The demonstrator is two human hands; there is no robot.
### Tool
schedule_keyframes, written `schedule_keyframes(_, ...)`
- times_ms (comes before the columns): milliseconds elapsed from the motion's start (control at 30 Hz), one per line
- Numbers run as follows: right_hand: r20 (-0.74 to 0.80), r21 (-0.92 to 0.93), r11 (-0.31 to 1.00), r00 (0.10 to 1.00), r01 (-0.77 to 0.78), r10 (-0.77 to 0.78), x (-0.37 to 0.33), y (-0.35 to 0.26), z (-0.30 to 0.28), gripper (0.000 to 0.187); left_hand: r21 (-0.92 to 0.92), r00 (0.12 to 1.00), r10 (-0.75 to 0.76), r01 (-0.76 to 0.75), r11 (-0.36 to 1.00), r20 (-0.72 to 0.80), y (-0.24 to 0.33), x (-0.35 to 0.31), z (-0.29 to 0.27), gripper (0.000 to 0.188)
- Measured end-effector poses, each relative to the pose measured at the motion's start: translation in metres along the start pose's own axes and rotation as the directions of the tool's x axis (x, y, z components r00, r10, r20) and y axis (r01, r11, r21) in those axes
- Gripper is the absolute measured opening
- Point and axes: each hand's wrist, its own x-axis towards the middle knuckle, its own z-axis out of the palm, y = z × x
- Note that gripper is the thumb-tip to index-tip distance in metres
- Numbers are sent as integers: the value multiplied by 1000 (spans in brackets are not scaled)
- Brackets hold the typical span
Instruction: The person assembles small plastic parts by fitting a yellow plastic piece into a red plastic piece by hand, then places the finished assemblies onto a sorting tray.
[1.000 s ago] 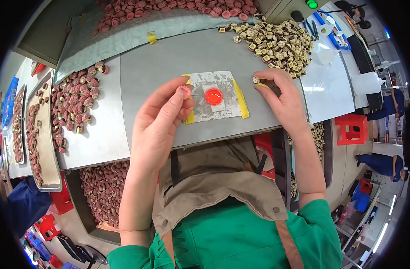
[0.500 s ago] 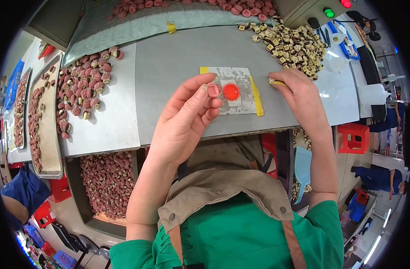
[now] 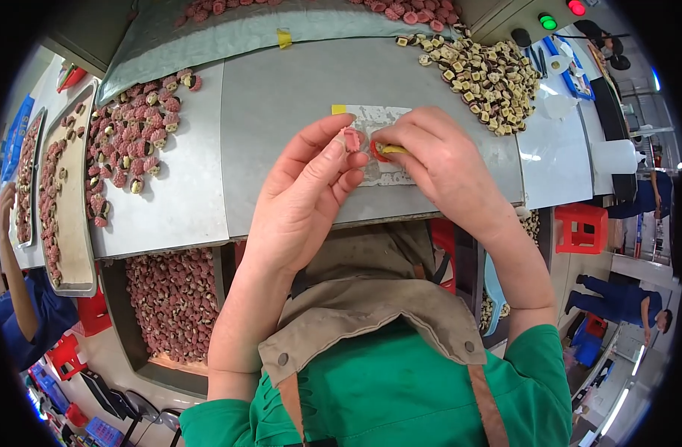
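Note:
My left hand (image 3: 300, 186) pinches a small pink ridged piece (image 3: 350, 139) between thumb and fingertips, its hollow side facing right. Close beside it, my right hand (image 3: 449, 160) grips a small cream piece with a yellow edge (image 3: 392, 150), mostly covered by the fingers. That hand is over the glossy red disc (image 3: 374, 151), which shows only in part; whether the piece touches it I cannot tell. The disc lies on a spotted white sheet (image 3: 370, 113) fixed with yellow tape (image 3: 338, 109) on the grey table (image 3: 281, 82).
Cream-and-brown pieces (image 3: 482, 78) are heaped at the far right, pink-and-cream joined ones (image 3: 136, 130) at the left. Pink pieces (image 3: 400, 10) lie along the back. A tray (image 3: 73, 186) stands far left. Below the table edge are a full drawer (image 3: 169, 305) and a blue scoop (image 3: 493, 298).
My right hand has moved left from beside the heap to the red disc, bringing the cream piece along. The left hand still holds the pink piece, slightly turned.

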Motion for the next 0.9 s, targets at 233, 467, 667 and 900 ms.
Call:
schedule_keyframes(233, 85, -39, 995, 992, 93, -89, 5, 10, -7, 22, 4, 1000, -2, 2, 1000, -5, 0, 0, -1, 37)
schedule_keyframes(467, 57, 46, 993, 992, 112, -114, 2, 13, -8, 23, 5, 1000, -4, 4, 1000, 14, 2, 0, 1, 37)
schedule_keyframes(667, -7, 451, 880, 986, -146, 168, -6, 6, -4, 21, 61, 999, -40, 42, 997, -36, 4, 0, 11, 34)
schedule_keyframes(900, -125, 208, 961, 980, 181, -157, 11, 0, -6, 20, 42, 999, -42, 41, 998, 20, 2, 2, 10, 34)
